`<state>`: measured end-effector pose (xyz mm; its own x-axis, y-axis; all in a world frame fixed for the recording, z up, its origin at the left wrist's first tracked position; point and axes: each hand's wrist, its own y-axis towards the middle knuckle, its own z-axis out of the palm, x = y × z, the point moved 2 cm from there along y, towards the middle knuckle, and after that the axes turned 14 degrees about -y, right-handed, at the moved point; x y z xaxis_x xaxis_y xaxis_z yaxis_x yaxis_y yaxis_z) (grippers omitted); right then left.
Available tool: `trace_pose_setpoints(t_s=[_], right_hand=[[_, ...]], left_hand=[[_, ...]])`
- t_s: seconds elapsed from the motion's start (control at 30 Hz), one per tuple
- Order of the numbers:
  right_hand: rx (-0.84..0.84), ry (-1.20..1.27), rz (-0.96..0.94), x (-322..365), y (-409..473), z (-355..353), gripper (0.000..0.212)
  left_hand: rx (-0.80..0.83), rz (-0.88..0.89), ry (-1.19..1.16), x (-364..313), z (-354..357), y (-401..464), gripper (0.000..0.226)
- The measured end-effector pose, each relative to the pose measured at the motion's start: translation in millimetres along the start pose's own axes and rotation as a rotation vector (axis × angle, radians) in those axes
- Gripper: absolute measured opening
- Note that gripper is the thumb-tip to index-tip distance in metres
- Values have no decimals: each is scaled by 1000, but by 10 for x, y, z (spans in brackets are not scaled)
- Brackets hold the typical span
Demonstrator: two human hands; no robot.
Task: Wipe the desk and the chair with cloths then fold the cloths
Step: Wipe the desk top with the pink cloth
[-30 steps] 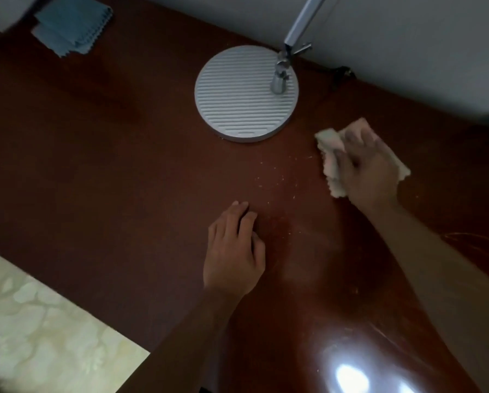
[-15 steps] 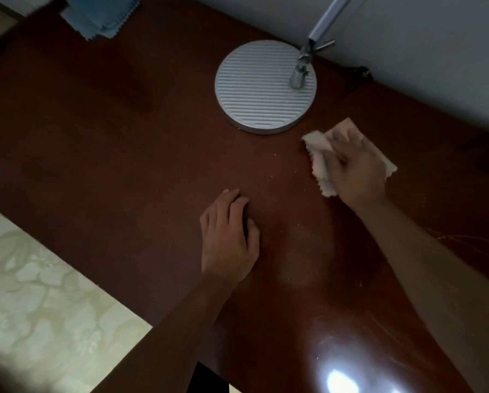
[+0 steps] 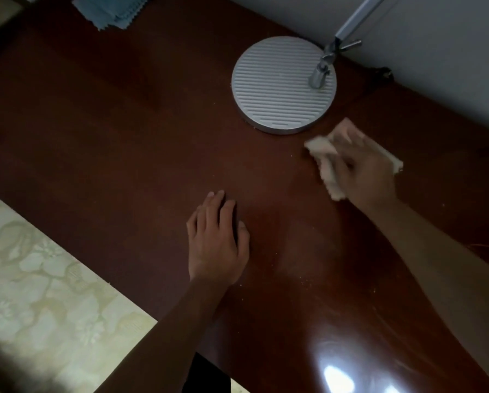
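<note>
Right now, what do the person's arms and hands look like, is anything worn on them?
Both forearms are bare as far as the frame shows. The left hand shows no glove, ring or watch. The right hand is motion-blurred, so small items there can't be ruled out.
</note>
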<state>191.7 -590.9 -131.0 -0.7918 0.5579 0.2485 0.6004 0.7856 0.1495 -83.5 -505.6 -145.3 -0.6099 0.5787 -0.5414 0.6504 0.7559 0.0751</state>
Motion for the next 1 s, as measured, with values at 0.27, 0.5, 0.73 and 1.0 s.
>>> trace_pose_setpoints(t_s=[0.27,0.5,0.73,1.0], right_hand=[[92,125,-326,996,-1223,97,32],[-32,-15,6,407,-116,152,36],[93,140,-231,1030,-1132,144,32],[-37,43,29,669,-44,221,35]], left_hand=[[-20,35,-7,20,3,-13,41],[-41,38,-24,2,-2,3,37],[-34,45,-38,19,-2,-12,41],[-33,26,-50,11,8,-16,37]])
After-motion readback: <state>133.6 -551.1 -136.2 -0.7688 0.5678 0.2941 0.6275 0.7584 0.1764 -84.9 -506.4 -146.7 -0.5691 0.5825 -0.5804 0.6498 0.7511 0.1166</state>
